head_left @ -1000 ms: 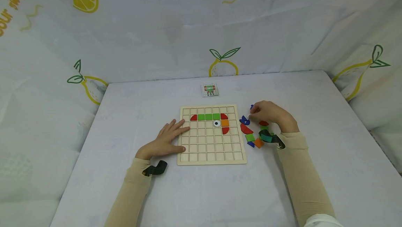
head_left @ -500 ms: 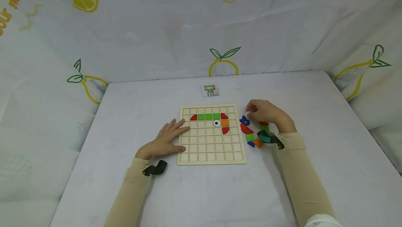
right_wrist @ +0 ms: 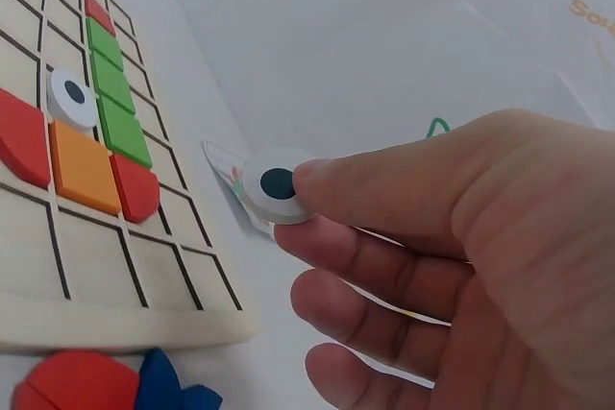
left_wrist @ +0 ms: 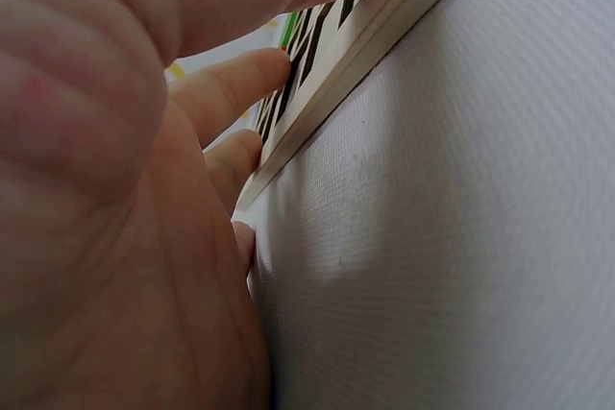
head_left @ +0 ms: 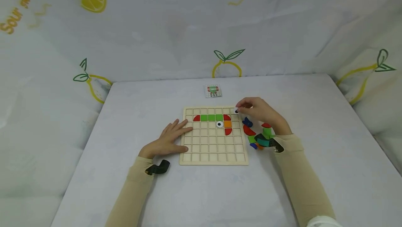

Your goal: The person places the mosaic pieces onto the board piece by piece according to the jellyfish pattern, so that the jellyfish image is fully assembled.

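My right hand (head_left: pixel 262 113) pinches a round white eye piece (right_wrist: pixel 277 185) with a black dot between thumb and forefinger. In the head view it hovers over the upper right corner of the wooden grid board (head_left: pixel 204 158). My left hand (head_left: pixel 166 141) lies with spread, straight fingers on the board's left edge. On the board sit a row of green squares (head_left: pixel 211 117), red quarter-round pieces (head_left: pixel 196 118) at its ends, an orange square (head_left: pixel 227 124) below the right one, another red piece (head_left: pixel 228 131) under that, and a second eye piece (head_left: pixel 219 124) beside the orange square.
Right of the board lie loose pieces: blue ones (head_left: pixel 247 122), a red one (head_left: pixel 249 130), green ones (head_left: pixel 267 132) and an orange one partly under the right wrist strap. A small printed picture card (head_left: pixel 213 91) lies behind the board.
My right hand has moved left from the loose pieces to the board's upper right corner, carrying the eye piece. My left hand stays on the board. The head view has shifted slightly.
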`<state>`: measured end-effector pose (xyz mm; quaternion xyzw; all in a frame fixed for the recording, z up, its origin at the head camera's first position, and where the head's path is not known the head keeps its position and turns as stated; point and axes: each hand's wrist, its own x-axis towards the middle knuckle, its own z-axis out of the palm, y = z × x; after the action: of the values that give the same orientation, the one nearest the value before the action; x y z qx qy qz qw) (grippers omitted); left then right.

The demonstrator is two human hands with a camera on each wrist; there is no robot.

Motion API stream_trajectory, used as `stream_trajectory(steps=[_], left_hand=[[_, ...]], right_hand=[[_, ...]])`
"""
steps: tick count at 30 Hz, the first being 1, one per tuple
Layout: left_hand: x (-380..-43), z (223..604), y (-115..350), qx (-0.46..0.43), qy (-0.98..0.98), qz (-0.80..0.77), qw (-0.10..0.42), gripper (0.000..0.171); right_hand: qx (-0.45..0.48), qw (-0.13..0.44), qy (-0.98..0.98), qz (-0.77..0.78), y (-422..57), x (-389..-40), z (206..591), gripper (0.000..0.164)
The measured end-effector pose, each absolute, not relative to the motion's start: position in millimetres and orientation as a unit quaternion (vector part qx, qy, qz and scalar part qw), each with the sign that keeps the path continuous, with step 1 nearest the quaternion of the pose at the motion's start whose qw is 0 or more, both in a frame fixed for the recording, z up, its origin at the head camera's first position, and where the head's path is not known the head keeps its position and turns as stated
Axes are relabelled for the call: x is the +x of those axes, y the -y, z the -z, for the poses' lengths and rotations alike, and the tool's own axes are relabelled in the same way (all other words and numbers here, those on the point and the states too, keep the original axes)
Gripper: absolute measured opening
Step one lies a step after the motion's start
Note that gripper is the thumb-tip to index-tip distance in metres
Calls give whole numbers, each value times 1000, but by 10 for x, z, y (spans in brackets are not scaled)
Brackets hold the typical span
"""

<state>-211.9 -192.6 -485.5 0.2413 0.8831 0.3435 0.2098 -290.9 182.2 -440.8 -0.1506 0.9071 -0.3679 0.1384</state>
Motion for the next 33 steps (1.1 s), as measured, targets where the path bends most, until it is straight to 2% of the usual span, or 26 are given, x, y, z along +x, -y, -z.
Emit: stream_trajectory(steps=[20, 33], left_hand=[[-2134, 4912, 1930, 238, -888, -332, 214, 78], [-2152, 4880, 1933, 240, -890, -322, 216, 79]], right_hand=[[-234, 115, -869, 421, -1178, -2983, 4259, 23], [-235, 150, -873, 401, -798, -2970, 4350, 14]])
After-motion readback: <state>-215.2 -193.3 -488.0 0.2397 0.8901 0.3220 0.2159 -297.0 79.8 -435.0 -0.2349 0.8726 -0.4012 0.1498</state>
